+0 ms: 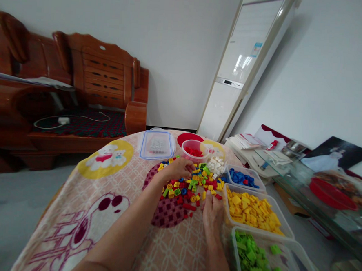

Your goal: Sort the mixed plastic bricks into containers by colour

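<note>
A pile of small mixed-colour bricks (pixel 193 185) lies on the patterned cloth (pixel 108 213) in front of me. My left hand (pixel 179 168) rests on the pile's far left edge, fingers curled over bricks; what it grips is hidden. My right hand (pixel 212 209) lies at the pile's near right side, its fingertips pinched at small bricks beside the yellow-brick tub (pixel 281 223).
Sorting tubs ring the pile: green bricks (pixel 237 257), blue bricks (pixel 242 178), red bricks (pixel 194 150), a heap of white pieces (pixel 216 165), a lidded clear box (pixel 156 145). A wooden sofa (pixel 79 92) stands at left, a glass table (pixel 318 197) at right.
</note>
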{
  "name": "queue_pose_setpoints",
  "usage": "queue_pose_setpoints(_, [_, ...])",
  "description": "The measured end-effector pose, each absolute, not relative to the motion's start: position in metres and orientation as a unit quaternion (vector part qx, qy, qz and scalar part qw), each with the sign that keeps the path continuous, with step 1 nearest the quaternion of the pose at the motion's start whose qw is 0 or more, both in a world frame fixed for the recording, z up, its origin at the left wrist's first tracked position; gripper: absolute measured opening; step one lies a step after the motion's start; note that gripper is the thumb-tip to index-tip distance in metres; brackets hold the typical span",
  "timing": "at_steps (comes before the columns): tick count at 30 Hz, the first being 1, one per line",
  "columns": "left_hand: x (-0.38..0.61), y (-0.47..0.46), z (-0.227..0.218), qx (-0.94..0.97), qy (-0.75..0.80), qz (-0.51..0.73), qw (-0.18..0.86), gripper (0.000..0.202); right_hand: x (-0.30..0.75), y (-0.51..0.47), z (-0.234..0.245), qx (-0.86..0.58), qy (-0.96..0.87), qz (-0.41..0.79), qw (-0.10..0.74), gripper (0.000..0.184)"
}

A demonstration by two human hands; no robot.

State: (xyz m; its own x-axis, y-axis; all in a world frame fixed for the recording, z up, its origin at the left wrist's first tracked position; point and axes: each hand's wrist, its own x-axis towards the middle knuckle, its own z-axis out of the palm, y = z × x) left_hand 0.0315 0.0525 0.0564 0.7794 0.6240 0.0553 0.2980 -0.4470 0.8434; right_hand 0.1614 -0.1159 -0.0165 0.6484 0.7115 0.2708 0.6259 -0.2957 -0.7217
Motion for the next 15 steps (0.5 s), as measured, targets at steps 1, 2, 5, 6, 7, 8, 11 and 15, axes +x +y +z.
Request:
queue_pose_setpoints(1, [0.029,0.054,0.057,0.826,0.273,0.188,0.455,0.036,0.162,-0.116,-0.017,-0.802,-0.418,0.049,0.424,0.061])
queue_pose_setpoints(2, [0.025,0.056,0.058,0.826,0.279,0.189,0.452,0.036,0.162,-0.116,-0.017,-0.8,-0.42,0.048,0.426,0.061])
queue_pose_setpoints(5, [0.013,0.063,0.059,0.841,0.349,0.155,0.384,0.03,0.162,-0.116,-0.016,-0.796,-0.422,0.049,0.431,0.062])
queue_pose_setpoints(6, [0.009,0.064,0.059,0.846,0.375,0.128,0.356,0.025,0.161,-0.116,-0.016,-0.797,-0.421,0.049,0.43,0.062])
queue_pose_setpoints(7, [0.004,0.066,0.059,0.848,0.397,0.099,0.337,0.021,0.161,-0.116,-0.016,-0.799,-0.419,0.049,0.429,0.061])
queue_pose_setpoints(8, [0.0,0.068,0.059,0.844,0.417,0.072,0.329,0.017,0.161,-0.116,-0.016,-0.802,-0.415,0.049,0.427,0.061])
queue_pose_setpoints(11, [-0.007,0.07,0.058,0.819,0.444,0.017,0.363,0.017,0.161,-0.116,-0.017,-0.806,-0.409,0.053,0.425,0.06])
queue_pose_setpoints(15, [-0.005,0.068,0.056,0.812,0.429,-0.025,0.394,0.028,0.162,-0.115,-0.019,-0.804,-0.414,0.051,0.423,0.059])
